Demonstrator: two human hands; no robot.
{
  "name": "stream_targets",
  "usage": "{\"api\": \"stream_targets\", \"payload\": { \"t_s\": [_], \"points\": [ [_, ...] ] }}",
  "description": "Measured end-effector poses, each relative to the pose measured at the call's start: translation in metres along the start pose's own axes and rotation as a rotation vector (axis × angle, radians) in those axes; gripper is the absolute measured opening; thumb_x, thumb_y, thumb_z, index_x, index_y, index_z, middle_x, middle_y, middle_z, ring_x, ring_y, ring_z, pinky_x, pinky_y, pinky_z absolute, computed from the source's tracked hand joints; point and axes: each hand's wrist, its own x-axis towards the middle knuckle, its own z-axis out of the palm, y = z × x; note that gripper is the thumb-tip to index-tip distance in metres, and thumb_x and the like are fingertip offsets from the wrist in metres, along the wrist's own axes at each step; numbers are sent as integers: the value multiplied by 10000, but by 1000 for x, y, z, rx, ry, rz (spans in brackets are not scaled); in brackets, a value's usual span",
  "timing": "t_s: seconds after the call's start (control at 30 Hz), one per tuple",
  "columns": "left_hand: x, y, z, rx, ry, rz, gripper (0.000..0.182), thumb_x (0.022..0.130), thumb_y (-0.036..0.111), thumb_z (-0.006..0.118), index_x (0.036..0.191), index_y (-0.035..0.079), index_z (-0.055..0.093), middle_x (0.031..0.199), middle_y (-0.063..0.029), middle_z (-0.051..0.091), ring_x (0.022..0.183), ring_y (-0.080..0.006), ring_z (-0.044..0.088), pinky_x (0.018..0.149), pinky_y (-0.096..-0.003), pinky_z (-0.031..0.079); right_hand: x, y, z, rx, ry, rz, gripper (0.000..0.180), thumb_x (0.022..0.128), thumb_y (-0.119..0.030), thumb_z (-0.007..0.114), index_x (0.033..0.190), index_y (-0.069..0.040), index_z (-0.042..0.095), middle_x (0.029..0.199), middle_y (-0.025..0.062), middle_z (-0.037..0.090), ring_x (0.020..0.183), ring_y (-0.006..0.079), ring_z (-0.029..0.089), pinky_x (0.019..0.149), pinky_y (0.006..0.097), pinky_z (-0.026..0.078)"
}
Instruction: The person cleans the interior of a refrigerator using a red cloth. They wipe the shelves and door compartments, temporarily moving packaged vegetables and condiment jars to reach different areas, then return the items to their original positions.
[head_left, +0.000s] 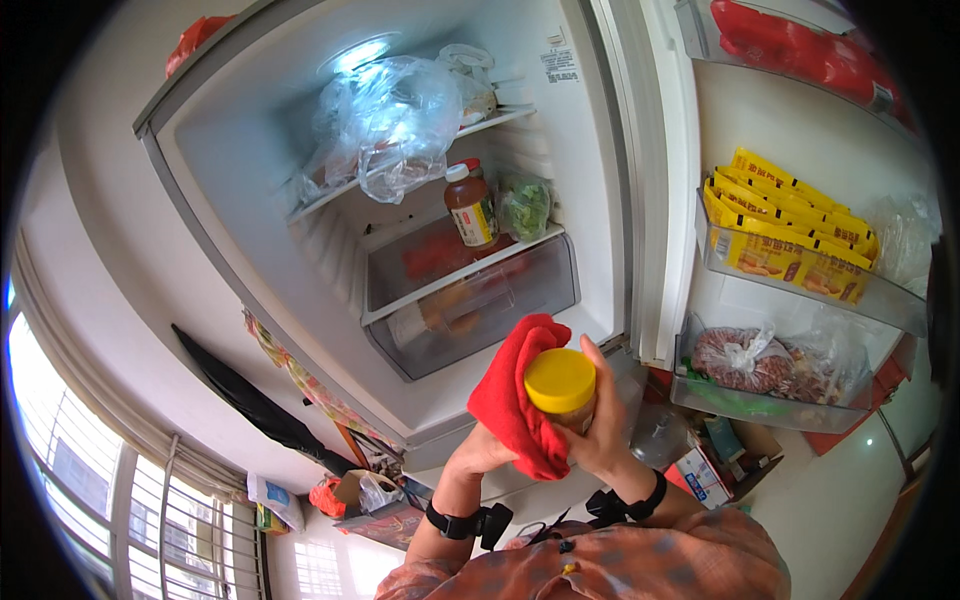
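Note:
My right hand grips a jar with a yellow screw lid, its thumb side along the jar's right. A red cloth covers my left hand, whose fingers are mostly hidden, and presses against the jar's left side. Both hands are in front of the open refrigerator. Inside, a brown bottle with a white cap stands on the lower glass shelf, beside a bag of green vegetables. A red-capped container is partly hidden behind the bottle.
Clear plastic bags hang over the upper shelf's edge. The opened door at right carries yellow packets and bagged food. Below it, a cardboard box stands on the floor. A black folded umbrella hangs at left.

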Motion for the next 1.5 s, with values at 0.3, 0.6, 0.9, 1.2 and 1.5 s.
{"api": "stream_targets", "payload": {
  "t_s": [0.3, 0.6, 0.9, 1.2, 1.5],
  "points": [
    [3, -30, -14, -585, 46, -188, 692, 963, 282, 758, 1528, 40, 439, 1526, -153, 518, 1336, -293, 573, 1092, -440, 525, 28, 22, 13, -375, 57, -597, 1034, 729, -401, 945, 1520, -33, 389, 1355, 252, 599, 1175, 412, 634, 996, 502, 500],
    [4, -16, -52, -662, 219, -52, 908, 905, 506, 771, 1569, 68, 335, 1511, -151, 519, 1324, -333, 584, 1085, -500, 533, 63, 15, 38, -231, -227, -133, 960, 792, -331, 899, 1529, -23, 367, 1427, 193, 569, 1324, 372, 577, 1095, 430, 461],
    [4, 2, -68, -828, 394, -84, 580, 1064, 460, 519, 1516, 100, 464, 1498, -115, 555, 1340, -305, 574, 1120, -487, 491, 84, 19, 72, -226, -339, -83, 945, 807, -248, 884, 1548, -51, 332, 1450, 196, 547, 1342, 372, 567, 1098, 419, 464],
    [7, 2, -93, -624, 577, 174, 548, 1078, 418, 524, 1506, 82, 462, 1476, -89, 573, 1337, -256, 572, 1160, -436, 443, 120, 49, 104, -122, -337, -51, 832, 779, -269, 891, 1445, -37, 449, 1337, 193, 620, 1252, 386, 605, 1042, 436, 484],
    [54, 29, -149, -588, 761, 333, 469, 1034, 231, 638, 1441, 43, 500, 1387, -92, 621, 1236, -257, 642, 1031, -443, 559, 228, 97, 165, -141, -240, 10, 747, 738, -364, 895, 1249, 59, 552, 1165, 247, 717, 1146, 397, 684, 973, 433, 533]
  ]
}}
